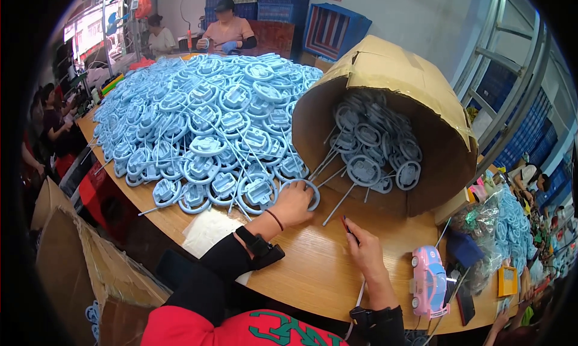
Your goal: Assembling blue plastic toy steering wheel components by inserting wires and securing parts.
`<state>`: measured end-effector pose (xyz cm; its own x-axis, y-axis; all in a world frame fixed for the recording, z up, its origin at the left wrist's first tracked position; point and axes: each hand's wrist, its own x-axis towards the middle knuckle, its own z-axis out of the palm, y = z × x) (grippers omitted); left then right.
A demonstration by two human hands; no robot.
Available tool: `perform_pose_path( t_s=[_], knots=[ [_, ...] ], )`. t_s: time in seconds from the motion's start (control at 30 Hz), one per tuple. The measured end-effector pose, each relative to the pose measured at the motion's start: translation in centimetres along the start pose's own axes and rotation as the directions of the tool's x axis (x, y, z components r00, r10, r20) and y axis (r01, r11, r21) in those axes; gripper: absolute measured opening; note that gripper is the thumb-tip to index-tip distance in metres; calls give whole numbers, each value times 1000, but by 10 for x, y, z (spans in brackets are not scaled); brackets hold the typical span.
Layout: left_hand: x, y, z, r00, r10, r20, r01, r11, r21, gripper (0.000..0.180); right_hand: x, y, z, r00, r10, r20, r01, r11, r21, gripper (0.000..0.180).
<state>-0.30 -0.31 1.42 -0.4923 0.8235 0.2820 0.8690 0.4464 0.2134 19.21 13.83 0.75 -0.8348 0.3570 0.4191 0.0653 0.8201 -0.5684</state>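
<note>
My left hand (294, 205) is closed on the rim of a light blue, steering-wheel-shaped plastic part (316, 197), at the front edge of a large heap of the same parts (235, 126). Each is a ring with a moulded centre, and many have a thin rod attached. Just to the right, my right hand (365, 248) grips a slim red-and-black tool (349, 230), its tip pointing up and away; its exact kind does not show. A pale cable (360, 293) hangs below that hand.
A cardboard box (415, 75) lies on its side, opening toward me, with similar parts inside. A pink toy car (428, 281) sits at the right edge of the wooden table (313, 250). White sheeting (209, 231) lies near my left forearm. A person (226, 30) sits behind the heap.
</note>
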Motion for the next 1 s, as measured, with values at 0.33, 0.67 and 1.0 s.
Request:
perform_pose_path(
  t_s=[0.33,0.67,1.0],
  knots=[
    [-5,0,-23,900,-299,-317,-70,618,-783,17,0,-30,-9,995,-95,24,90,983,159,38],
    [-17,36,16,939,-208,273,191,-342,-920,27,0,-21,-4,994,-111,22,109,991,73,38],
    [-18,43,27,916,-181,359,254,-430,-866,27,-9,-13,-6,993,-71,96,68,997,33,40]
  ],
)
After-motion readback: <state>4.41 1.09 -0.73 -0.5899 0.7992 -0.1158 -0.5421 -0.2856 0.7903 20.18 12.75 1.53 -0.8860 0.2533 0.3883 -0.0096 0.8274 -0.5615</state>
